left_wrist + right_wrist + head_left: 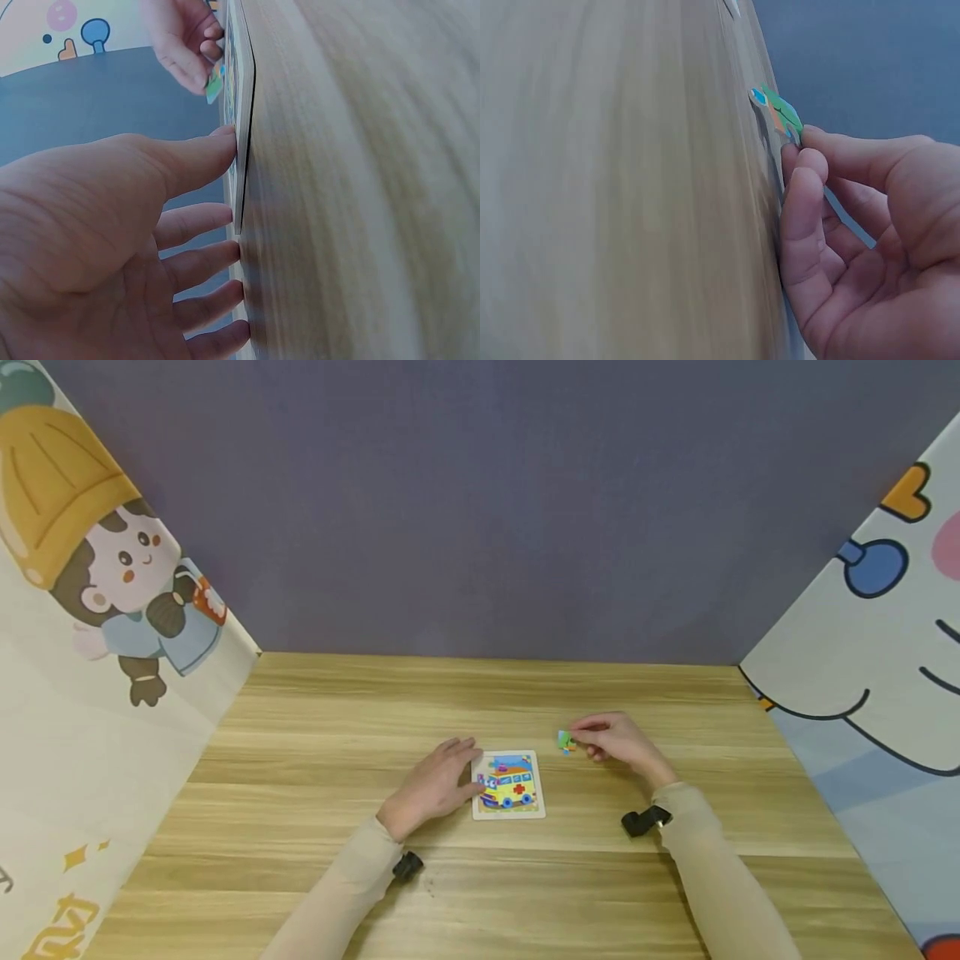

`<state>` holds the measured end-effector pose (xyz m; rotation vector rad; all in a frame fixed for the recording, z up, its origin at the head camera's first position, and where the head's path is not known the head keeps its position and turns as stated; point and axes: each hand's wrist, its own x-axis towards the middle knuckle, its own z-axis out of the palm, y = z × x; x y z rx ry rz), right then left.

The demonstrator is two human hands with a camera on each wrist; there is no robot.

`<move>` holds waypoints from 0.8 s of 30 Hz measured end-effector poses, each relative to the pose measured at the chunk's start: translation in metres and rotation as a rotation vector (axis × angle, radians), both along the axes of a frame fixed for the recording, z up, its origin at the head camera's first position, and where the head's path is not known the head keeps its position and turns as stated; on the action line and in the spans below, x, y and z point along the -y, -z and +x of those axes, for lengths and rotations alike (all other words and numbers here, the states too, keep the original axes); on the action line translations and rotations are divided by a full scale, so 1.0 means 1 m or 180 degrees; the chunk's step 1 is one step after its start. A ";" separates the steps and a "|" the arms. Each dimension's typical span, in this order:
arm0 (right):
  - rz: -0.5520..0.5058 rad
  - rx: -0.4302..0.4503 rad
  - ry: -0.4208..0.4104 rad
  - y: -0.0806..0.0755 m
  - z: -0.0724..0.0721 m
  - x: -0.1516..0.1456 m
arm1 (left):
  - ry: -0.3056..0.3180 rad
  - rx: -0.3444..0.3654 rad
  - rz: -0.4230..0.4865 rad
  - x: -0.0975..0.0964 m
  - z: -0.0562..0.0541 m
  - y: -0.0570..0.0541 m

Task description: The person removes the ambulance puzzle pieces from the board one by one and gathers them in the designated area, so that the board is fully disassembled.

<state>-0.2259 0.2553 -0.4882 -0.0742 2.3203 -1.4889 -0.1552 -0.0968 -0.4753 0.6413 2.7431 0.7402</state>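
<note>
A square jigsaw puzzle with a pale frame lies on the table, its picture a yellow van with a red cross. My left hand rests at its left side, thumb and fingertips touching the frame and the tabletop, fingers fairly straight. To the right of the puzzle, my right hand pinches a small puzzle piece between thumb and fingers. Green, blue and orange show on that piece, which is tilted just above the wood. In the left wrist view the frame is seen edge-on, so its picture is mostly hidden.
The wooden table meets a dark grey panel at the back. Side walls with cartoon prints stand left and right. Each sleeve carries a small black wrist camera.
</note>
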 end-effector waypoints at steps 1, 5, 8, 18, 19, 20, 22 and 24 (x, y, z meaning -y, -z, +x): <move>-0.0013 0.0009 0.0014 -0.001 0.000 -0.003 | -0.0001 0.0004 0.0004 0.000 0.000 0.000; 0.0000 0.0003 0.0040 -0.004 -0.001 -0.015 | 0.0010 0.0001 0.0011 0.001 0.001 0.001; 0.0034 -0.0014 0.0061 -0.005 -0.002 -0.025 | 0.0010 -0.0013 0.0026 0.001 0.001 0.001; 0.0247 -0.0071 0.0103 -0.011 -0.001 -0.052 | 0.0011 0.0002 0.0004 0.001 0.001 0.001; 0.0271 -0.0081 0.0095 -0.011 -0.001 -0.053 | 0.0012 -0.0003 0.0001 0.001 0.001 0.001; 0.0291 -0.0087 0.0100 -0.012 -0.001 -0.055 | 0.0008 -0.0009 0.0005 0.001 0.001 0.001; 0.0302 -0.0089 0.0104 -0.013 -0.001 -0.056 | 0.0000 -0.0013 0.0010 0.001 0.000 0.001; 0.0293 -0.0084 0.0137 -0.013 -0.001 -0.057 | -0.0014 -0.0009 0.0011 0.001 0.000 0.000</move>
